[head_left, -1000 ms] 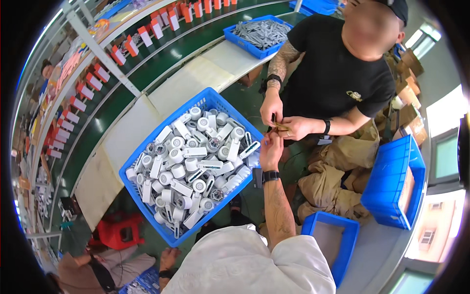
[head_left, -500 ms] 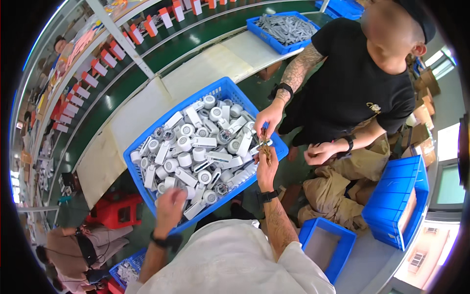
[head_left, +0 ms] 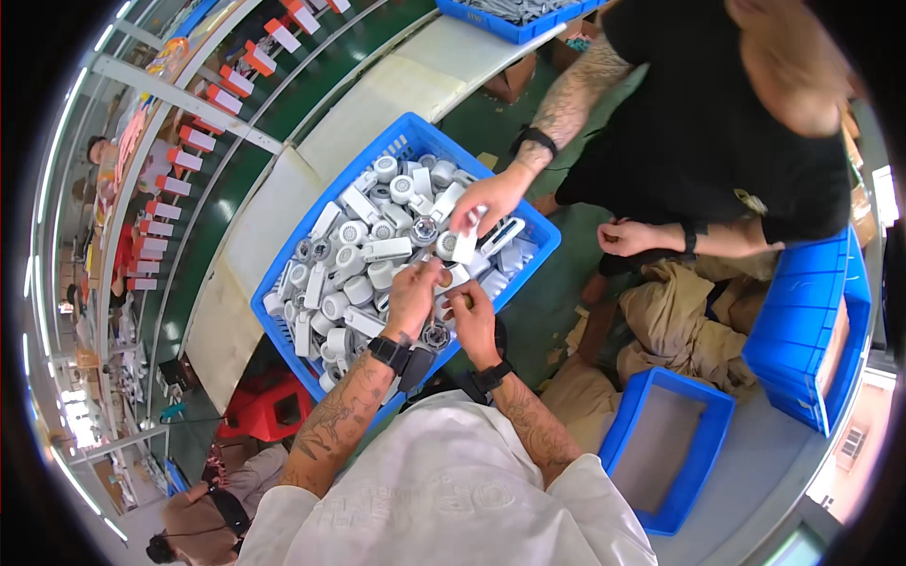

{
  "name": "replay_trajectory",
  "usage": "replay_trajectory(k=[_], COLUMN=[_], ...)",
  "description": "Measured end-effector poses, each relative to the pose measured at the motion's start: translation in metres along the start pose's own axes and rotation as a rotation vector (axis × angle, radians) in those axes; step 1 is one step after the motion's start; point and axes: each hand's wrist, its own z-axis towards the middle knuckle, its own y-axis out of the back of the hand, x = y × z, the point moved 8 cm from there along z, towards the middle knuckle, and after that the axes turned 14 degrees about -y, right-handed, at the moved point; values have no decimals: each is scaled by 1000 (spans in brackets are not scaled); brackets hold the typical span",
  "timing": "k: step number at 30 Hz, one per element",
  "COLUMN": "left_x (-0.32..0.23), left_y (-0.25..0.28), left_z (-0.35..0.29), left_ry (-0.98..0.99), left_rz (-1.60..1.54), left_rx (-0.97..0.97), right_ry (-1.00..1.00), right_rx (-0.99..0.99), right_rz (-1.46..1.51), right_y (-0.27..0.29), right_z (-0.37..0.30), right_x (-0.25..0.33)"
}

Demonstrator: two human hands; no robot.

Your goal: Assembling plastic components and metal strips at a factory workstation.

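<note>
Head: left hand (head_left: 412, 300) now beside right hand (head_left: 477, 325), over white devices (head_left: 385, 249).

Place: a factory workshop — an assembly floor.
Line: a green track (head_left: 236, 189) curved along the left, with red-and-white pieces (head_left: 236, 80) in a row.
Racking: a metal frame (head_left: 179, 99) stood far left.
Stock: a blue basket (head_left: 543, 231) was heaped with near-identical white parts (head_left: 382, 249); a far blue bin (head_left: 514, 33) held grey ones.
Crew: a co-worker (head_left: 698, 123) stood far right — another person (head_left: 203, 519) was near left.

White shirt (head_left: 429, 472), seemingly embossed, black wristbands (head_left: 388, 353)
</note>
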Motion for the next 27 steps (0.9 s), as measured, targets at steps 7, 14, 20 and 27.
replay_trajectory(k=[7,14,20,27], left_x=[-20,-32,-23,-12], left_y=[61,84,105,112], left_z=[-6,-30,-51,-65], left_ry=[43,13,-860,-372], left_rz=[-336,-303,622,264], left_rx=[-31,49,174,-142], right_ry=[-285,165,2,-67], right_rx=[220,654,646,490], right_rz=[315,-205,-413,-182], right_y=[-9,-87,-116,-128], right_z=[6,2,16,-2], right_x=[-11,73,26,6])
